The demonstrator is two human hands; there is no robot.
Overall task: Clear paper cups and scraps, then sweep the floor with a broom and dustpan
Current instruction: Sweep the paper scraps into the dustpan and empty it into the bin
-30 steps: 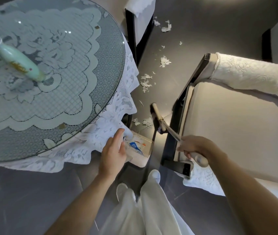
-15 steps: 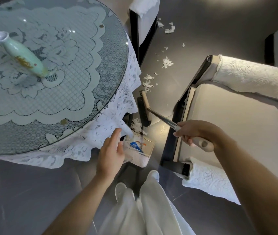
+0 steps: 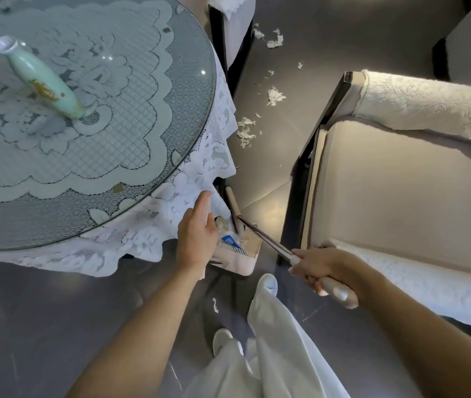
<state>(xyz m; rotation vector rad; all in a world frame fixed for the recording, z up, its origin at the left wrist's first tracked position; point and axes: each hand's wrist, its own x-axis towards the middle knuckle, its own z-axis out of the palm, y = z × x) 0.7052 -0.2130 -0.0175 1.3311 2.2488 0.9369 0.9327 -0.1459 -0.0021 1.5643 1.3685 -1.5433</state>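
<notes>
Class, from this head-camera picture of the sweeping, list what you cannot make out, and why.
All in the head view:
What the left hand holds, if anything: its own back hides the palm.
Dustpan contents: partly hidden by that hand and the tablecloth.
Blue item inside: too small to identify.
Far chair: cut by the top edge.

White trousers (image 3: pixel 281 349) and white shoes (image 3: pixel 268 283)

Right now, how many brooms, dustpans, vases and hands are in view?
Broom: 1
Dustpan: 1
Vase: 1
Hands: 2, the left hand and the right hand
Total: 5
</notes>
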